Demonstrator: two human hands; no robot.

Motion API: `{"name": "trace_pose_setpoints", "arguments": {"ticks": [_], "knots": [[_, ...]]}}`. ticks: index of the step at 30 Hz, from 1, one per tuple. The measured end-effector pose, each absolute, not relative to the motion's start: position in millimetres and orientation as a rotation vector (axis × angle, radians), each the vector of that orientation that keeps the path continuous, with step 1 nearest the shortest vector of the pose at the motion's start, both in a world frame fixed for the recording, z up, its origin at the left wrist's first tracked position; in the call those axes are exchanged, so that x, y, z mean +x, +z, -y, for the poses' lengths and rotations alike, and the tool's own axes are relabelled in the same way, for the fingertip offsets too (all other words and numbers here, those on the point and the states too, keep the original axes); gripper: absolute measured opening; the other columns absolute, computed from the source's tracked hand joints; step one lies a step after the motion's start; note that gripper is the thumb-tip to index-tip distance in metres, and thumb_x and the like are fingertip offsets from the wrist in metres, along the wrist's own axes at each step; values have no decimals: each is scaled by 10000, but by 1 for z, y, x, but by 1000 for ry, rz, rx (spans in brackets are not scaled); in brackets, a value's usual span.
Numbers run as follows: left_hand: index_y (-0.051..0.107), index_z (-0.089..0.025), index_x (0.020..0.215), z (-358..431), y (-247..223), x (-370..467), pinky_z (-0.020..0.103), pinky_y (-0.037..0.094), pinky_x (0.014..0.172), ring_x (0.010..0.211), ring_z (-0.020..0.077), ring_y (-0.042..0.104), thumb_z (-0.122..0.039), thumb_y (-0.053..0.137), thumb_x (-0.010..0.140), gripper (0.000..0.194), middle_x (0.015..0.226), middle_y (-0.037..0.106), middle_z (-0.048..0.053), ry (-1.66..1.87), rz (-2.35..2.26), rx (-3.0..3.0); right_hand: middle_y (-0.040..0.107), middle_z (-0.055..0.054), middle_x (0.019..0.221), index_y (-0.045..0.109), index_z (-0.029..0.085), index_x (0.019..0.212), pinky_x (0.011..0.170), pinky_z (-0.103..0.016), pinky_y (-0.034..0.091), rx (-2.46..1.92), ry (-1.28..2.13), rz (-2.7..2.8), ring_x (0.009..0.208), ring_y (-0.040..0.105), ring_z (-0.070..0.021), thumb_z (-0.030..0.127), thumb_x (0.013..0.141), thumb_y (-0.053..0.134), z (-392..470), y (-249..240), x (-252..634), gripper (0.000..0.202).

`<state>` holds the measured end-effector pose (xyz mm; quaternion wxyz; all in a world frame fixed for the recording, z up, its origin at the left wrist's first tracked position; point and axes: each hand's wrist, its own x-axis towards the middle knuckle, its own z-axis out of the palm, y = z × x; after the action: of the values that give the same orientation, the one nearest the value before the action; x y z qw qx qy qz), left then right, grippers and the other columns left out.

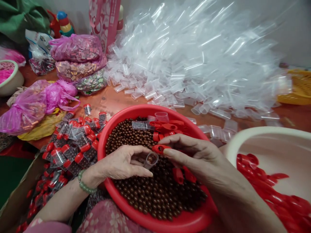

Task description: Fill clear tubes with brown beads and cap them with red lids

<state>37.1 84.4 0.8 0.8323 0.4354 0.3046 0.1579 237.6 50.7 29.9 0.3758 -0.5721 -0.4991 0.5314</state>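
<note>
Over a red basin (116, 201) of small brown balls (145, 197), my left hand (123, 161) holds a clear tube (151, 160), its open end toward the right, with brown balls inside. My right hand (189, 150) pinches a red cap (159, 149) between thumb and fingertips, just above the tube's mouth and apart from it. Several loose red caps (178, 175) and a few clear tubes (139, 125) rest on the balls. A green bead bracelet (85, 184) circles my left wrist.
Capped tubes (73, 149) are heaped left of the basin. A large pile of clear tubes (194, 61) stands behind it. At right is a white basin (272, 132) with red caps, and behind that a yellow basket (297, 87). Pink bags (77, 48) sit at back left.
</note>
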Motion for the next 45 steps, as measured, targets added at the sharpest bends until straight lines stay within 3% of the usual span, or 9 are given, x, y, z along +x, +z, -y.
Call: {"name": "trace_pose_setpoints", "arguments": {"ticks": [9, 15, 20, 24, 31, 34, 38, 42, 45], "knots": [[707, -140, 1010, -87, 3, 33, 278, 433, 814, 782, 129, 563, -155, 599, 811, 228, 852, 645, 20, 344, -644, 1110, 664, -20, 756, 731, 236, 776, 635, -236, 510, -1311, 1051, 1636, 707, 612, -141, 379, 841, 671, -56, 31, 222, 168], [644, -137, 952, -82, 2, 38, 280, 443, 832, 823, 125, 546, -129, 540, 843, 151, 869, 600, 18, 436, -646, 1093, 675, -15, 741, 729, 234, 881, 589, -239, 500, -1330, 815, 1761, 657, 616, -135, 274, 883, 625, -51, 26, 215, 111], [525, -151, 898, -76, 3, 46, 266, 489, 715, 753, 117, 535, -189, 527, 857, 56, 829, 542, 16, 497, -670, 996, 662, -6, 700, 717, 234, 952, 566, -248, 512, -1401, 546, 1760, 588, 611, -128, 218, 891, 597, -44, 16, 205, 135], [493, -162, 896, -73, 2, 48, 230, 468, 615, 663, 95, 520, -319, 527, 882, 161, 779, 541, 7, 461, -751, 1022, 685, -18, 713, 709, 224, 1005, 563, -264, 530, -1403, 443, 1790, 583, 627, -139, 192, 894, 591, -39, 6, 203, 165], [559, -139, 817, -77, -6, 43, 230, 466, 562, 641, 118, 566, -761, 441, 787, 634, 720, 581, 33, 500, -705, 871, 668, -26, 706, 712, 192, 1037, 530, -229, 520, -1336, 367, 1906, 558, 606, -123, 157, 889, 585, -40, 4, 202, 198], [564, -141, 746, -80, -10, 42, 217, 448, 516, 564, 104, 550, -687, 490, 794, 553, 654, 583, 18, 523, -786, 836, 666, -24, 741, 700, 220, 1084, 556, -225, 534, -1317, 505, 1940, 609, 624, -130, 185, 886, 591, -41, 9, 203, 229], [576, -139, 725, -84, -12, 42, 206, 426, 478, 536, 105, 554, -559, 515, 792, 430, 631, 602, 23, 522, -850, 823, 727, -54, 987, 661, 248, 1153, 720, -276, 585, -1415, 797, 1837, 854, 702, -185, 291, 851, 651, -37, 15, 214, 306], [610, -133, 734, -85, -12, 43, 201, 425, 483, 536, 97, 551, -552, 503, 788, 437, 642, 612, 26, 458, -831, 870, 743, -21, 891, 648, 251, 1016, 643, -247, 596, -1505, 983, 1471, 755, 720, -176, 357, 782, 731, -34, 18, 219, 270], [615, -132, 727, -85, -11, 43, 211, 432, 490, 536, 103, 552, -571, 507, 785, 456, 643, 617, 29, 443, -832, 857, 742, -5, 870, 657, 268, 941, 672, -265, 595, -1523, 853, 1479, 734, 716, -175, 359, 787, 732, -35, 19, 215, 194]]}}
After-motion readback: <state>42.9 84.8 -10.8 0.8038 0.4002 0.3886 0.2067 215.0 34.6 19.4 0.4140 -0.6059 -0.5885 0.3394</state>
